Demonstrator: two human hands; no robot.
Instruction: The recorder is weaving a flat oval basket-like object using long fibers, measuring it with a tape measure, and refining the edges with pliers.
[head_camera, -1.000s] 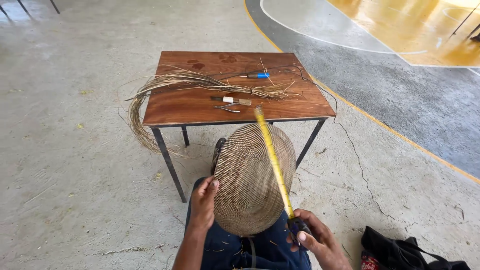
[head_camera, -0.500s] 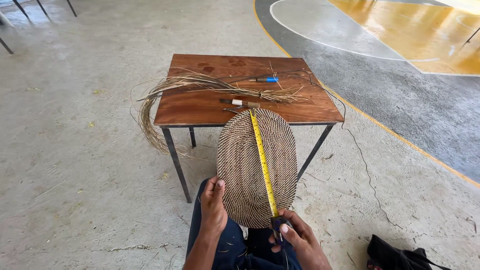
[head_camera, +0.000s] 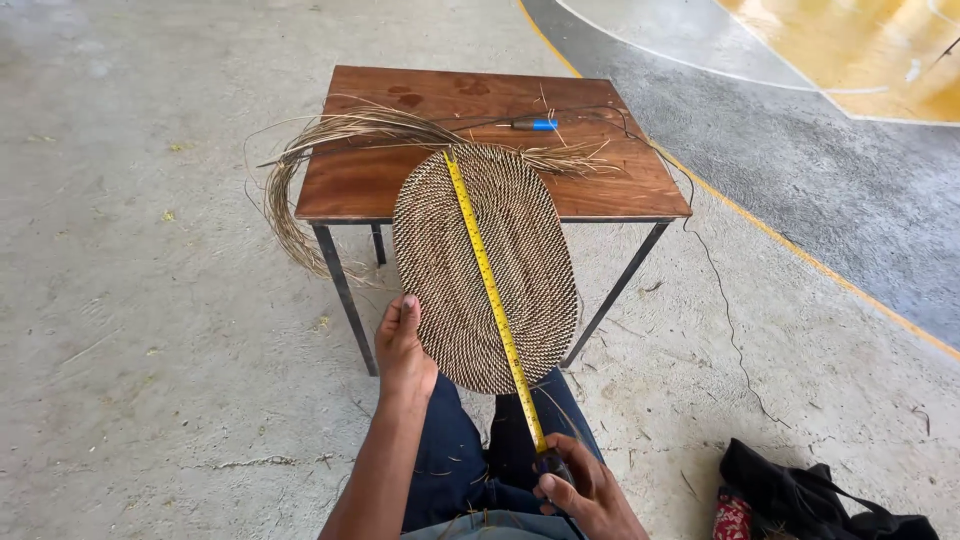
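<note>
Woven oval mat (head_camera: 487, 265), of tightly coiled tan fibre, held tilted over the person's knees with its far end over the near edge of the surface (head_camera: 380, 180). Nearest the camera, the right hand (head_camera: 585, 490) is clenched around the dark case of a measuring tape (head_camera: 490, 285), low over the lap. The yellow blade runs up from that hand along the long axis of the mat to the far rim. The left hand (head_camera: 403, 345) grips the near-left rim of the mat, thumb on the upper face, the other fingers hidden beneath. Beyond the mat, on the brown wooden surface, lie a bundle of loose fibre strands (head_camera: 330, 140), which curls off the left edge and hangs toward the floor, and a blue-handled tool (head_camera: 530, 124) near the centre. A thin dark cord (head_camera: 720, 300) trails off the right edge to the concrete floor. A dark bag (head_camera: 810, 495) rests on the floor at lower right.

Risks, as judged from this arrangement: the blade is stretched along the mat with no visible anchor at its far end, so it may slide sideways or buckle, giving a false reading. The mat is supported by one hand only and could sag or tip. The overhanging strands could be dragged off the surface if the mat shifts.
</note>
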